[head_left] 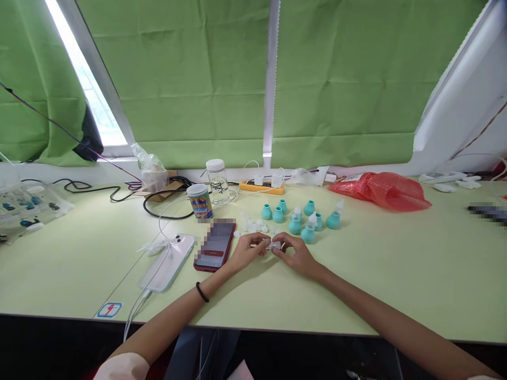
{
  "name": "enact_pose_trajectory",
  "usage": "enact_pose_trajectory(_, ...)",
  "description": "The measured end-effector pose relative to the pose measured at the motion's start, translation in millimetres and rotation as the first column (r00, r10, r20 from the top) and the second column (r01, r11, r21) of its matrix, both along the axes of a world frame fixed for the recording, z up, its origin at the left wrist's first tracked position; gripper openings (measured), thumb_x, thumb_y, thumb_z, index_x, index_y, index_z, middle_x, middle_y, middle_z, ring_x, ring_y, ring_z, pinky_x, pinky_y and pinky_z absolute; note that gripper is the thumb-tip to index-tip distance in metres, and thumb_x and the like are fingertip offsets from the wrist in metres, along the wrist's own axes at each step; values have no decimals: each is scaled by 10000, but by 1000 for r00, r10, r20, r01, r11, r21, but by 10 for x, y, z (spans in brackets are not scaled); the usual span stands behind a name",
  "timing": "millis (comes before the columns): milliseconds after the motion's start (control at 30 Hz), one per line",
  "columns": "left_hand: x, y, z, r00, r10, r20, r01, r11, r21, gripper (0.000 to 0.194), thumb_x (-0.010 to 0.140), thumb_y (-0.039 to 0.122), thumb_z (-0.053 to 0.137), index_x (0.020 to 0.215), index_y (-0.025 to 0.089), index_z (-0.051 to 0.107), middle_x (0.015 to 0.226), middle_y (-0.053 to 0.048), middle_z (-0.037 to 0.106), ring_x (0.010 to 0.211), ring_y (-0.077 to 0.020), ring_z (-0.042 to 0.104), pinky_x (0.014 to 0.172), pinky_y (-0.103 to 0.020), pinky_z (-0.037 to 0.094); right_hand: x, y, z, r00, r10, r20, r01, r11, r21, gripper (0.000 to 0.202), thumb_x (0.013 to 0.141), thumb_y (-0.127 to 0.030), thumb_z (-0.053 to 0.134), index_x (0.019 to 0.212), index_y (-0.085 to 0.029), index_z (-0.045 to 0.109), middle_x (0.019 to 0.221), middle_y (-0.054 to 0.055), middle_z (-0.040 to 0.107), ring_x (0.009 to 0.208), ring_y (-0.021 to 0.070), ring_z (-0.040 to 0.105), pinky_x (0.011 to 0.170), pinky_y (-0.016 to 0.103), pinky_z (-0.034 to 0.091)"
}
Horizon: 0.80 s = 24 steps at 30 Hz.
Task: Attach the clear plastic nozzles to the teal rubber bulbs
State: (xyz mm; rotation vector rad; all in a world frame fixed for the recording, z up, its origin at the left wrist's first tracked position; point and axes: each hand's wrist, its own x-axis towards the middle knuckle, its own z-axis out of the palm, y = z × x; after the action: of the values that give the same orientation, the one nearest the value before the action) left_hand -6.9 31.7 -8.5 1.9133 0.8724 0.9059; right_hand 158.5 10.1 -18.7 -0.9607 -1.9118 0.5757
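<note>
Both my hands meet over the pale table (pixel 253 301), pinching a small whitish translucent piece (pixel 275 245) between them. My left hand (pixel 251 250) closes on its left end, and my right hand (pixel 293 254) grips its right end. Just beyond them lies a scatter of small white translucent pieces (pixel 253 224). Several turquoise rubber bulbs (pixel 278 214) stand behind and to the right of my right hand. A few of these carry clear nozzle-like tips, such as the turquoise bulb (pixel 308 235) nearest my right hand. My fingers partly hide the held piece.
Left of my hands lie a red-cased phone (pixel 216 245) and a white phone (pixel 168 264) with a cable. Behind stand a printed canister (pixel 200 201), a clear jar (pixel 217 184) and an orange power strip (pixel 261 187). A red plastic bag (pixel 380 191) lies at back right.
</note>
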Motion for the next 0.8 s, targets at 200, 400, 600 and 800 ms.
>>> enact_pose_trajectory(200, 19, -34, -8, 994, 106, 24, -107, 994, 29, 271, 710, 347, 502, 789, 112, 612, 730, -59, 611, 629, -122, 540, 540, -208, 457, -25, -49, 6, 999, -3, 46, 2, 1000, 12, 176, 696, -253, 499, 864, -200, 481, 771, 18, 548, 679, 131, 518, 577, 246, 452)
enact_pose_trajectory(400, 16, -64, -9, 959, 282, 38, -284, 951, 122, 296, 711, 337, 497, 889, 129, 610, 749, -56, 609, 633, -117, 536, 530, -199, 453, 10, 14, -18, 972, -220, 86, 203, 964, 174, 229, 723, -258, 474, 946, -203, 483, 959, 69, 524, 888, 190, 480, 695, 318, 443)
enact_pose_trajectory(600, -22, -8, 1, 953, 297, 58, -302, 942, 145, 315, 776, 353, 395, 864, 137, 607, 857, -60, 607, 582, -94, 528, 502, -190, 443, 47, 96, -101, 910, -287, 299, 211, 942, 261, 285, 738, -251, 461, 1019, -217, 495, 1127, 75, 463, 1064, 223, 381, 887, 422, 316)
enact_pose_trajectory(800, -23, 0, -12, 953, 300, 50, -304, 936, 176, 257, 763, 314, 421, 807, 137, 602, 774, -43, 591, 571, -89, 519, 480, -175, 440, 44, 106, -168, 873, -282, 397, 210, 954, 216, 269, 707, -239, 487, 968, -200, 537, 1169, 89, 430, 1072, 238, 384, 857, 415, 354)
